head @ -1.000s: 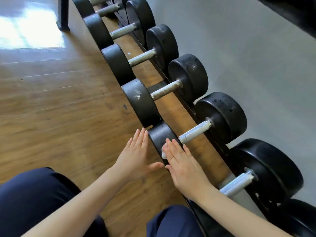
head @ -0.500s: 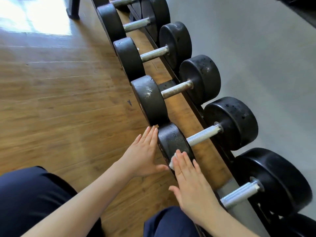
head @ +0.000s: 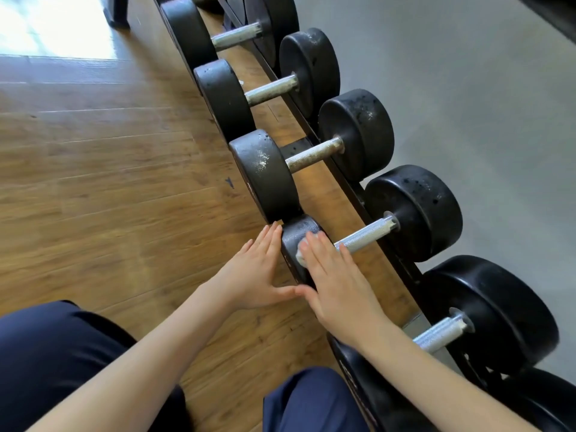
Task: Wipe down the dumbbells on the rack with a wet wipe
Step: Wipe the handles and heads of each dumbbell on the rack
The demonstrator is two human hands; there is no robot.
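- Flat and straight-fingered, the right hand [head: 335, 275] presses a white wipe [head: 301, 252] onto the rim of the near head [head: 297, 241] of 1 dumbbell; it does not curl round anything, and only a crumpled edge of the wipe shows past the fingers.
- Left hand [head: 254, 274] lies open too, palm against the outer face of that same head, fingers straight and together, thumb stretched toward the right hand so the 2 nearly touch.
- Both bare forearms come up from the bottom edge, over dark blue trouser legs [head: 53, 357].
- That dumbbell sits on a low black rack [head: 355, 194] that runs from the lower right away to the top, with a wooden floor [head: 109, 182] on its left and a grey floor [head: 467, 88] on its right.
- Its knurled silver handle [head: 369, 233] runs from under the right fingers to the far head [head: 414, 210], which is black and pitted.
- Nearer the person, at the lower right, another dumbbell [head: 486, 313] with a bright handle rests on the rack.
- Just beyond the hands stands a larger dumbbell [head: 265, 173] with white scuffs on its near head and a dull, rusty handle.
- Further off, more dumbbells [head: 224, 92] line the rack, side by side, up to the top edge.
- Bright light glares on the wooden floor at the top left.
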